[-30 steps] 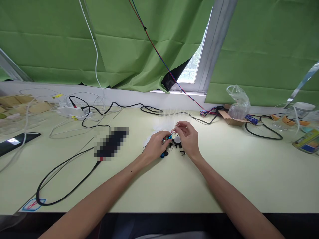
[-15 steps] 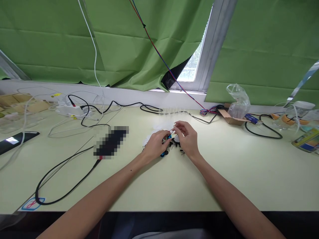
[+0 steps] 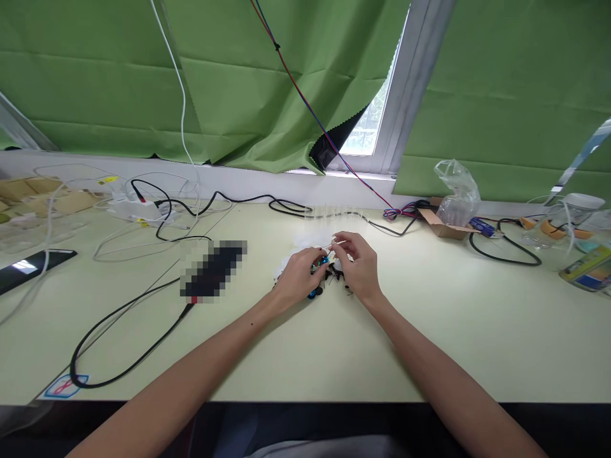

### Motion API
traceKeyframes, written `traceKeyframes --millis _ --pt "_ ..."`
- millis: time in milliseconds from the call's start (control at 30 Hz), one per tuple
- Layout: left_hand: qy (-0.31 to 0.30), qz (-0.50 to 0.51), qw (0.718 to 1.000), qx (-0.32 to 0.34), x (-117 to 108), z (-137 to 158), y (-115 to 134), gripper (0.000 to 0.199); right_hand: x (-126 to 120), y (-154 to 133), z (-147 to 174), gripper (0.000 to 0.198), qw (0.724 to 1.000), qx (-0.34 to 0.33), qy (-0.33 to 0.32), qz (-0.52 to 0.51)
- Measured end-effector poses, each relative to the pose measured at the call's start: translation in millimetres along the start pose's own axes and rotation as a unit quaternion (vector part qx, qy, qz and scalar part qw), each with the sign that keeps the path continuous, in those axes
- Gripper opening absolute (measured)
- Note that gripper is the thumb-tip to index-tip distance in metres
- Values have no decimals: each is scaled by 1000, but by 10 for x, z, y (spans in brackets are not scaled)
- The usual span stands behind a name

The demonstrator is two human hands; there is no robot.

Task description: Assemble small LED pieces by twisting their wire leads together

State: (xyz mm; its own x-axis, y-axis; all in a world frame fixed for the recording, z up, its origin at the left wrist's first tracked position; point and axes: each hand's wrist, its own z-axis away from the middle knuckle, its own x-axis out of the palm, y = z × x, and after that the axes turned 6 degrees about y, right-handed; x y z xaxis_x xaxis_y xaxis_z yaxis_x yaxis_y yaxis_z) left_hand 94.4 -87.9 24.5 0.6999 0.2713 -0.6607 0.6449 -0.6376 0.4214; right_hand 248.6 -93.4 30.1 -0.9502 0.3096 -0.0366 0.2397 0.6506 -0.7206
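Observation:
My left hand (image 3: 300, 275) is closed in a pinch on a small shiny blue piece (image 3: 324, 260); its exact kind is too small to tell. Right beside it, my right hand (image 3: 360, 264) has its thumb and fingers pinched together near a thin strand; what they hold is too fine to make out. Below both hands lies a loose cluster of small black parts (image 3: 335, 273), partly covered by the fingers. A round blue piece (image 3: 312, 294) and a black round piece (image 3: 319, 291) lie by my left thumb.
Whitish, see-through plastic (image 3: 310, 240) lies just beyond my hands. To the left are a pixelated dark device (image 3: 213, 268) on a black cable, a phone (image 3: 35, 270) and a white power strip (image 3: 136, 208). A cardboard box (image 3: 443, 227) holding a clear bag stands back right.
Both hands stay almost in place, with only slight finger movement around the small blue piece. The view has shifted a little.

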Motion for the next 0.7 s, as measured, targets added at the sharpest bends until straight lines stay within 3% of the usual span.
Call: traceKeyframes --millis 700 --pt "6 7 1000 11 -14 7 15 18 -7 11 -2 15 1000 17 6 -4"
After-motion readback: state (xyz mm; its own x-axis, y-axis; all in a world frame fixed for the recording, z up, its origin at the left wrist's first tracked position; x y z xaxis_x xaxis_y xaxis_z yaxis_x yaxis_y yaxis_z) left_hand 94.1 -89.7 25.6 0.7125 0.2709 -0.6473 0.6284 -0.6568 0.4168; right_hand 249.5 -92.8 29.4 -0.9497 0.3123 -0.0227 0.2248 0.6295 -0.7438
